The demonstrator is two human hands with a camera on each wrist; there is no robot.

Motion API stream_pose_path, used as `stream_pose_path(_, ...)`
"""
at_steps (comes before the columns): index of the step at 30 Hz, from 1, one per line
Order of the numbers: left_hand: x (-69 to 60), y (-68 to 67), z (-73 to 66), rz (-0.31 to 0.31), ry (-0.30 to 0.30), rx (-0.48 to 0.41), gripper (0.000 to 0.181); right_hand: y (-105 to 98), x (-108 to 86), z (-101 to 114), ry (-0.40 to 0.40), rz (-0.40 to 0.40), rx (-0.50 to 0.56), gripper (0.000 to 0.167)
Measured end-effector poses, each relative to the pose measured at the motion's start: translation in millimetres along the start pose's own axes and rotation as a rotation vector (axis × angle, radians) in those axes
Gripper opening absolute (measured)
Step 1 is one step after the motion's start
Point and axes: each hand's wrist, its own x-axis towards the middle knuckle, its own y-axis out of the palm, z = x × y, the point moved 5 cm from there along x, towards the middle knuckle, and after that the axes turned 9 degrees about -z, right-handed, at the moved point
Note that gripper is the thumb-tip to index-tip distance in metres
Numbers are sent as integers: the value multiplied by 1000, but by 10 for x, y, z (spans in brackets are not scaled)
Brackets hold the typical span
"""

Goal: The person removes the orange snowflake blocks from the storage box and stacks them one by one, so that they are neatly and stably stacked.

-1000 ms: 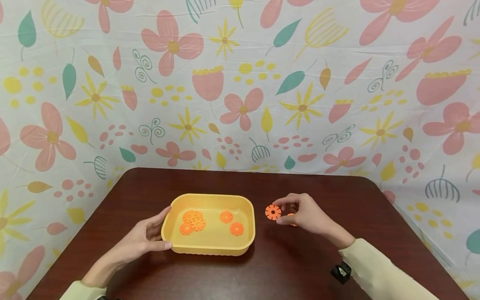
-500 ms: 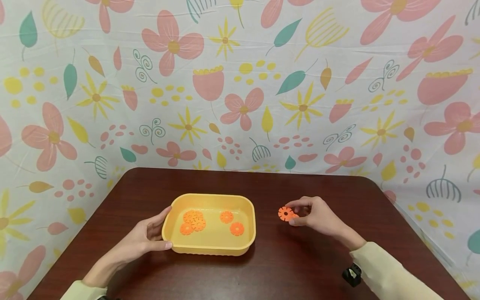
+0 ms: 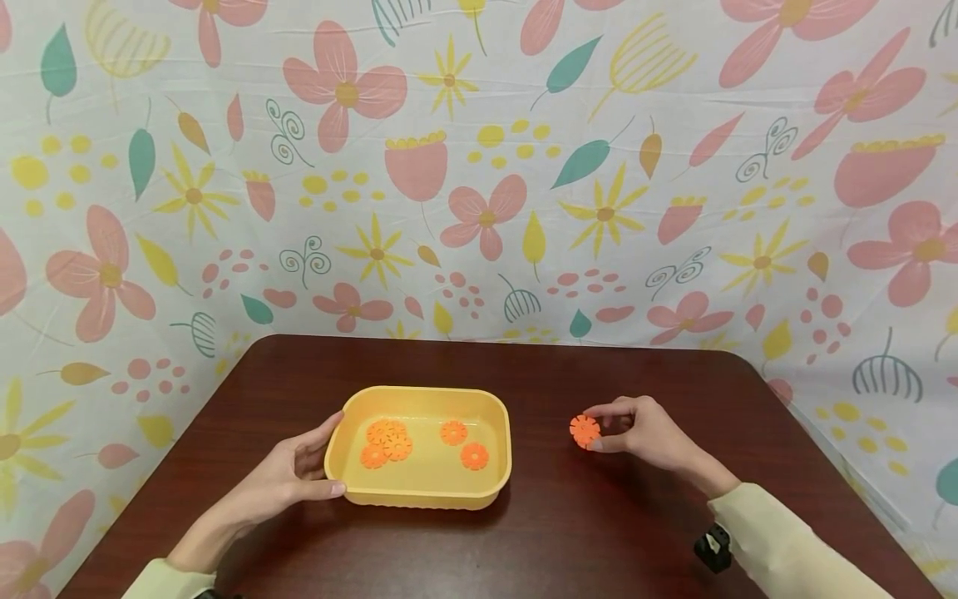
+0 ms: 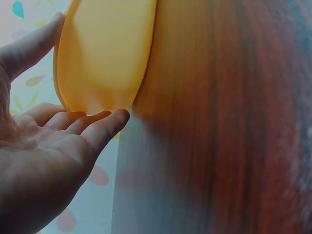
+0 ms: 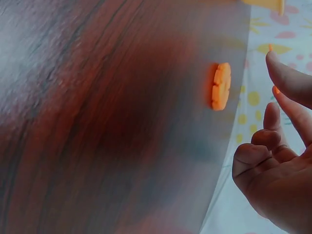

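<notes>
The yellow tray (image 3: 417, 494) stands on the table, with several orange notched discs in it: a cluster (image 3: 385, 443) at its left and two at its right. My left hand (image 3: 273, 482) grips the tray's left end, thumb and fingers against its wall; the left wrist view shows this hand (image 4: 53, 141) at the tray's end (image 4: 105, 53). Right of the tray, my right hand (image 3: 659, 433) pinches an orange disc (image 3: 585, 432) by its edge between thumb and finger. In the right wrist view another disc (image 5: 222, 87) lies on the table near this hand (image 5: 278, 161).
The dark brown table (image 3: 479, 557) reaches back to a flower-printed cloth (image 3: 479, 125). At the right sleeve (image 3: 793, 541) a small black device (image 3: 713, 547) is fastened.
My right hand has moved right, away from the tray, with its disc, which now covers the disc on the table in the head view. My left hand and the tray look almost unmoved.
</notes>
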Motion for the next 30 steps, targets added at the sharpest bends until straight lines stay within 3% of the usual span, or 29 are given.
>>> stream_pose_path(19,19,17,2,-3,1,-15,100,-41,-13,-277,64,32,-40,44)
stream_pose_path(30,8,11,-8,-1,5,-14,99,10,14,-334,79,60,-61,44)
